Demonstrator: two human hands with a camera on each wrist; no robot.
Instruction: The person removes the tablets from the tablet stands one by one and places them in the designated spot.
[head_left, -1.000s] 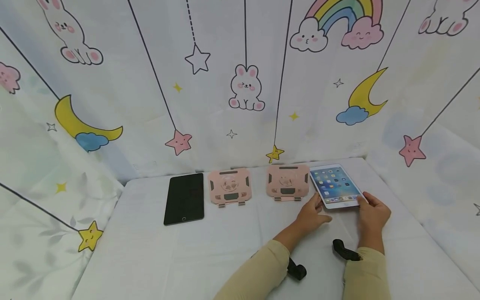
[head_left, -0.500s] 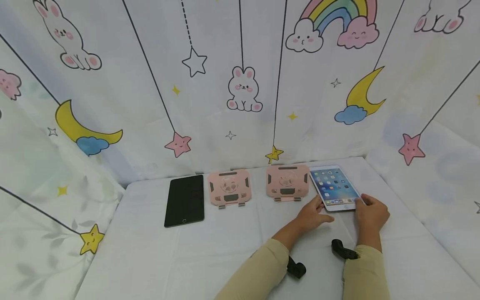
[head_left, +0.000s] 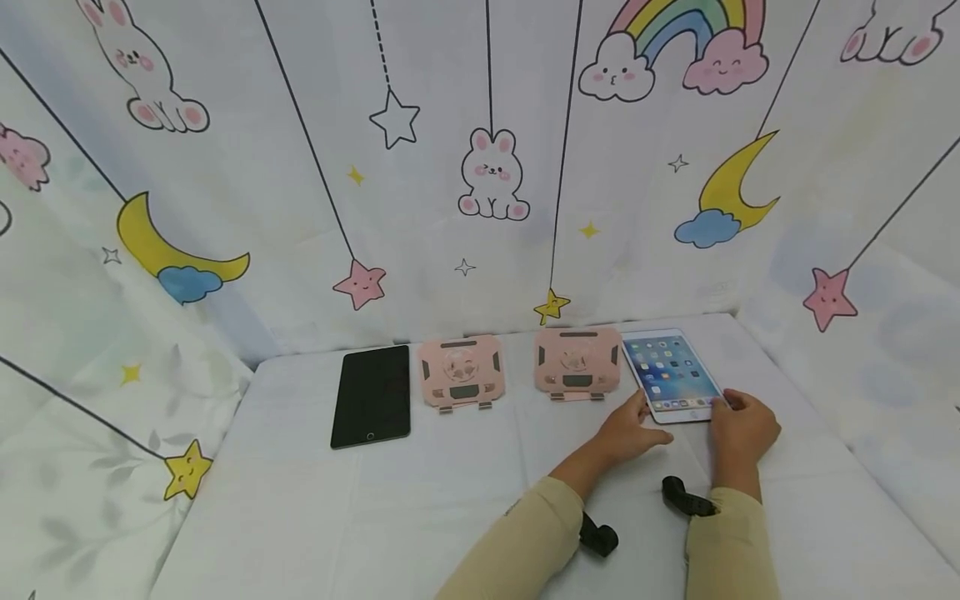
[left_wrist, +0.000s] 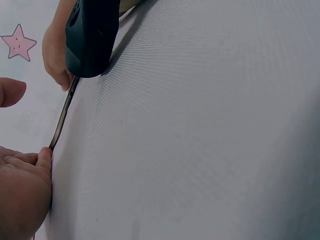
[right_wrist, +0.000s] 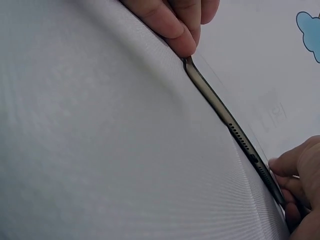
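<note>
A white tablet [head_left: 671, 371] with a lit screen of app icons lies at the right back of the table. My right hand [head_left: 745, 423] pinches its near right corner, thumb on top and fingers tucked under the edge, as the right wrist view shows. At the near left corner, the fingers of my left hand [head_left: 622, 429] touch the tablet's side, while the left thumb stands apart from it. Along the tablet's thin edge [right_wrist: 225, 112], speaker holes and a port show between the two hands.
Beside the white tablet lies a pink tablet case [head_left: 577, 360], with a second pink case [head_left: 462, 371] to its left. Farther left is a black tablet [head_left: 372, 396], screen dark. Black wrist-worn devices [head_left: 598, 533] stick out from both sleeves. A printed curtain [head_left: 420, 217] rises behind the table.
The white tablet's near edge and my right hand have shifted very slightly toward me. The left hand keeps nearly the same pose, and the cases and black tablet stay in place.
</note>
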